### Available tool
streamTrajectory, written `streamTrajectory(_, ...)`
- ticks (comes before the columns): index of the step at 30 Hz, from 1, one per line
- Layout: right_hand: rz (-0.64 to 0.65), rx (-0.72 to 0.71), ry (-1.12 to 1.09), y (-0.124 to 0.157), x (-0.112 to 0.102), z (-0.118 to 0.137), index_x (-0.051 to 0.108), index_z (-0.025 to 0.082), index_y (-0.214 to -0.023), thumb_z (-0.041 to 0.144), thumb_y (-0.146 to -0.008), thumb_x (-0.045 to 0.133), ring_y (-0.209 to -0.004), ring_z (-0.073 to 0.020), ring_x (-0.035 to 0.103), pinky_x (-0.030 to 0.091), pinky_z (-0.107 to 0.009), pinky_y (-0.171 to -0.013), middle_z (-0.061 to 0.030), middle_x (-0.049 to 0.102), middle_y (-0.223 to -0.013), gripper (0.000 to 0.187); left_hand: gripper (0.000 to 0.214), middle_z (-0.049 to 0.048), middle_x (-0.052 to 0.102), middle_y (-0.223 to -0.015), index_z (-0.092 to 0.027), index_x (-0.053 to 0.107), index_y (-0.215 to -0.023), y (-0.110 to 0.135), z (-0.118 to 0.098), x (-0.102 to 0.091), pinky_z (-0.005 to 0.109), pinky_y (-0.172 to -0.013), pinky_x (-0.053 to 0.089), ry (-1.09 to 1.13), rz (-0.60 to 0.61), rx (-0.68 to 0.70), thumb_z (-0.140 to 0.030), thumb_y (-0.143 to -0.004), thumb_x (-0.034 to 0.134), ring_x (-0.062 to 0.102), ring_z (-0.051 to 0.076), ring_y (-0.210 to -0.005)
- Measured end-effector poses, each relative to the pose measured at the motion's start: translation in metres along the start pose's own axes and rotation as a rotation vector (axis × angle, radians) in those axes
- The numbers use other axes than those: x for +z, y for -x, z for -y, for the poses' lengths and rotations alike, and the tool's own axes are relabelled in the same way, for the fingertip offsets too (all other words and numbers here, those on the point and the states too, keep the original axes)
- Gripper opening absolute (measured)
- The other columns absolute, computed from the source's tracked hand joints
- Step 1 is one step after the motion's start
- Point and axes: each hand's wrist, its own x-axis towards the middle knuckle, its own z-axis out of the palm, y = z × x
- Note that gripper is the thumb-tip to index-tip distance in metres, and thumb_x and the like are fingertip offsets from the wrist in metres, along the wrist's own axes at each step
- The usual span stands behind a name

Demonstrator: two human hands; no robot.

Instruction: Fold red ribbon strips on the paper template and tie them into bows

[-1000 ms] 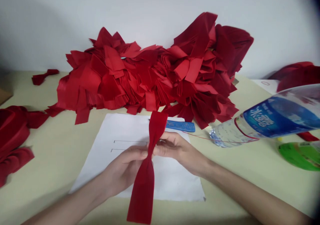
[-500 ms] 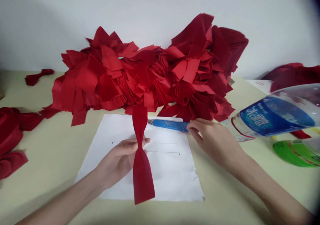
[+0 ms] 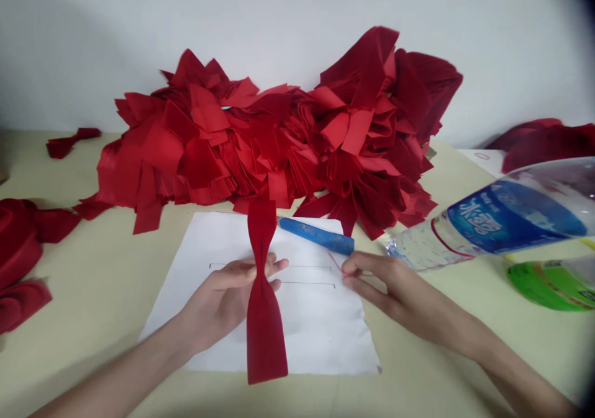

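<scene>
A red velvet ribbon strip [image 3: 264, 337] lies lengthwise over a white paper sheet [image 3: 307, 337], its narrowed middle gathered by the left hand [image 3: 220, 300], whose fingers [image 3: 264, 269] close around it. The right hand [image 3: 395, 284] sits at the sheet's right edge, its fingers [image 3: 360, 269] pinched narrow on a thin red thread [image 3: 334, 260]. A blue plastic stick [image 3: 316, 235] lies across the sheet's top edge, just beside the strip's upper end. Behind, a heaped pile of red fabric strips [image 3: 255, 145] rests on the cream worktop [image 3: 93, 281]; a clear plastic water bottle [image 3: 506, 219] tilts at right.
</scene>
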Motion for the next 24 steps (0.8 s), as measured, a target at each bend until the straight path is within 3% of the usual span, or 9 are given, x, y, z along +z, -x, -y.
streamTrajectory(5, 0.054, -0.026, -0.249, -0.004, 0.0, 0.028, 0.063, 0.02, -0.085, 0.03, -0.094, 0.044, -0.058, -0.0106, 0.053, 0.038, -0.021, -0.049, 0.0011, 0.059, -0.067, 0.023, 0.015, 0.0044, 0.052, -0.107, -0.017, 0.072, -0.085, 0.0, 0.0, 0.002, 0.026, -0.091, 0.045, 0.02, 0.044, -0.007, -0.015, -0.08, 0.059, 0.039, 0.025, -0.126)
streamTrajectory(10, 0.073, -0.092, -0.292, -0.022, 0.006, 0.047, 0.067, 0.022, -0.09, 0.021, -0.094, 0.043, -0.051, -0.0078, 0.047, 0.035, -0.019, -0.047, 0.0039, 0.056, -0.061, 0.024, 0.015, 0.0039, 0.053, -0.118, -0.015, 0.073, -0.084, 0.001, 0.001, 0.001, 0.027, -0.088, 0.048, 0.026, 0.054, -0.015, -0.015, -0.08, 0.059, 0.049, 0.025, -0.117)
streamTrajectory(13, 0.044, -0.119, -0.225, -0.029, 0.01, 0.053, 0.068, 0.024, -0.091, 0.021, -0.094, 0.043, -0.05, -0.0081, 0.049, 0.037, -0.019, -0.046, 0.0038, 0.061, -0.063, 0.025, 0.018, 0.0051, 0.054, -0.126, -0.014, 0.073, -0.091, 0.001, 0.001, 0.0, 0.026, -0.086, 0.049, 0.012, 0.082, -0.038, -0.015, -0.08, 0.058, 0.056, 0.022, -0.108)
streamTrajectory(18, -0.102, -0.163, -0.041, -0.028, 0.016, 0.055, 0.071, 0.024, -0.089, 0.022, -0.093, 0.046, -0.061, -0.0136, 0.063, 0.044, -0.024, -0.058, -0.0009, 0.071, -0.076, 0.025, 0.026, 0.0093, 0.062, -0.12, -0.012, 0.07, -0.102, -0.002, 0.001, -0.001, 0.027, -0.09, 0.047, 0.006, 0.092, -0.073, -0.01, -0.082, 0.054, 0.058, 0.019, -0.105)
streamTrajectory(24, -0.124, -0.183, 0.138, -0.024, 0.014, 0.054, 0.07, 0.023, -0.09, 0.019, -0.091, 0.046, -0.055, -0.0137, 0.06, 0.039, -0.025, -0.053, -0.0012, 0.069, -0.069, 0.024, 0.027, 0.0102, 0.068, -0.108, -0.009, 0.069, -0.104, -0.002, 0.0, 0.0, 0.023, -0.084, 0.046, -0.051, 0.145, -0.111, -0.009, -0.081, 0.056, 0.06, 0.017, -0.096)
